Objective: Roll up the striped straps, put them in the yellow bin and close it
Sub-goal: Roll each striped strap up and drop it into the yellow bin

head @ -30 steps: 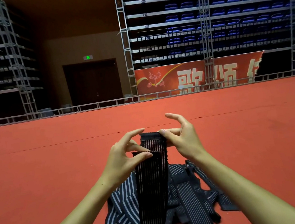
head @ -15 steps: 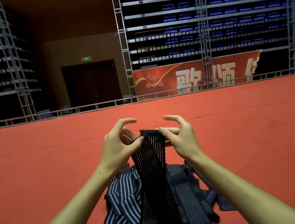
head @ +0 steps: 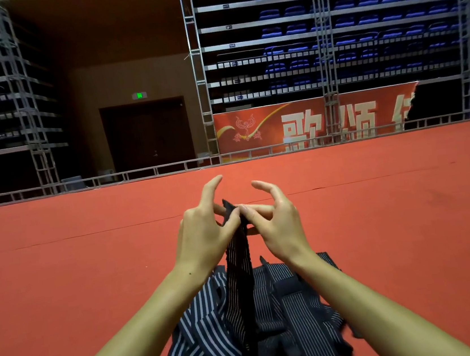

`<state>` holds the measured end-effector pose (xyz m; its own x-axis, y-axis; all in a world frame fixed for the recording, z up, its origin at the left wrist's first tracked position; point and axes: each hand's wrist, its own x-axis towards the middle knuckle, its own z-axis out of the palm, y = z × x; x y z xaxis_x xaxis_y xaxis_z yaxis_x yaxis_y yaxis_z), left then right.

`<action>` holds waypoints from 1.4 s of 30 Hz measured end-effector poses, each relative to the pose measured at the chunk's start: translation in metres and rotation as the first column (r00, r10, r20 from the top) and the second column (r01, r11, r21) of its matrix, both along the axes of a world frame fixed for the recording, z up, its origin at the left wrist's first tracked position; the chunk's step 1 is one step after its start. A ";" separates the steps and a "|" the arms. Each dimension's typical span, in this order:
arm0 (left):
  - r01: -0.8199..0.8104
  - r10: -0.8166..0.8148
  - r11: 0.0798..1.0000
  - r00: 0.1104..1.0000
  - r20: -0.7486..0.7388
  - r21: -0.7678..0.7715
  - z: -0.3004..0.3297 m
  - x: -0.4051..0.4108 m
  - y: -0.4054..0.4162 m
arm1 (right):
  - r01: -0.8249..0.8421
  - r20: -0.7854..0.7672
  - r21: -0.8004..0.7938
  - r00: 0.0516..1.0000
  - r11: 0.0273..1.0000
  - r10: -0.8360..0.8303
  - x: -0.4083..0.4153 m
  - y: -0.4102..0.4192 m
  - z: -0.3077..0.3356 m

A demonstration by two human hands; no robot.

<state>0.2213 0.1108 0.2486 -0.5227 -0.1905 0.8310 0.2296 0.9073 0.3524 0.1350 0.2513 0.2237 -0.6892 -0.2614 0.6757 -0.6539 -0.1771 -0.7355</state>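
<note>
Fingers [head: 234, 218] of the left hand [head: 202, 235] and of the right hand [head: 281, 225] pinch the top end of one dark striped strap [head: 239, 263] from either side at the centre of the frame, index fingers lifted clear. Large white Chinese characters run across the red banner [head: 310, 122] at centre right, cut off by a dark gap at its right end; a green exit sign [head: 139, 95] glows above the dark door [head: 147, 135], its symbol too small to read. Held upright, the strap is black with thin pale stripes and hangs down into the pile of striped straps [head: 255, 329] on the red floor [head: 62, 273] at lower centre. How the straps in that pile tangle is hard to make out, and the forearms cover its upper edges.
</note>
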 end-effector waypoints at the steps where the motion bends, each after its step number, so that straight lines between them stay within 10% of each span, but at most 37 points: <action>1: 0.019 -0.019 1.000 1.000 0.018 0.000 0.000 0.002 0.001 | -0.007 0.008 -0.005 1.000 1.000 0.007 -0.001 0.001 0.000; 12: 0.016 -0.016 0.999 1.000 -0.002 0.032 -0.010 0.003 -0.005 | -0.103 0.048 -0.004 0.993 0.995 0.103 -0.009 0.007 -0.005; 22: 0.338 -0.327 0.927 0.940 -0.092 0.162 -0.019 -0.008 -0.007 | -0.253 0.188 -0.073 0.946 0.965 0.263 -0.005 0.021 -0.008; 30: 0.581 -0.594 0.771 0.804 -0.034 0.261 -0.004 0.012 -0.010 | -0.016 0.185 -0.123 0.982 0.992 0.039 -0.035 0.041 -0.004; 42: 0.454 -0.460 0.881 0.888 0.014 0.134 0.026 0.003 -0.012 | -0.197 0.047 0.030 0.980 0.980 0.195 -0.019 0.034 0.022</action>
